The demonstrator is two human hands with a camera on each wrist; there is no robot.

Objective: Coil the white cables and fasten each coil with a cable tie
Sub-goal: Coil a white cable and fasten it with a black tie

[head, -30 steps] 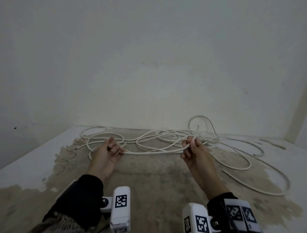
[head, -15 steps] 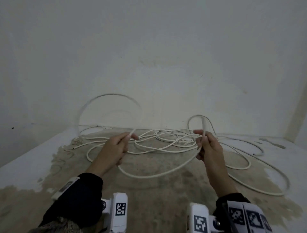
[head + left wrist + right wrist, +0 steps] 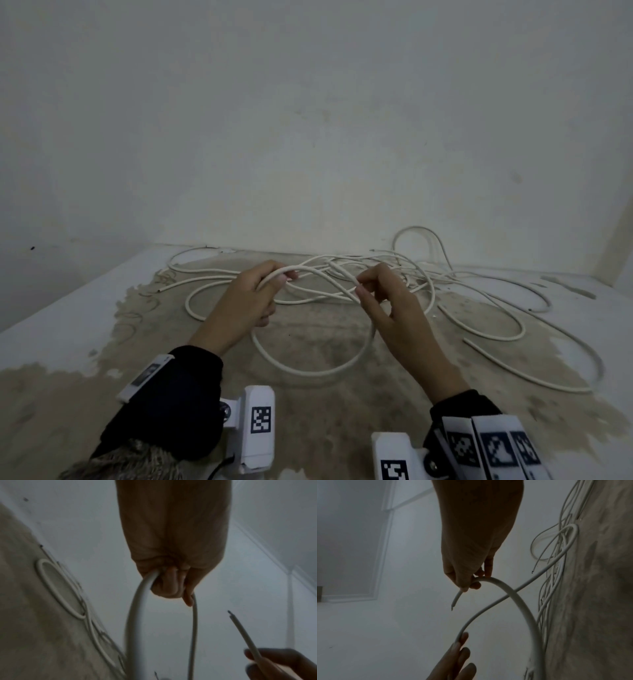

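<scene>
White cable [image 3: 310,371] looped between gripping left hand [image 3: 248,301] and pinching right hand [image 3: 385,301], cut end up-left.

My left hand [image 3: 245,305] and right hand [image 3: 390,301] each pinch one white cable [image 3: 310,371]; its loop hangs between them above the stained floor [image 3: 325,421]. Loose cables [image 3: 479,329] sprawl behind, toward the far wall [image 3: 308,137].
</scene>
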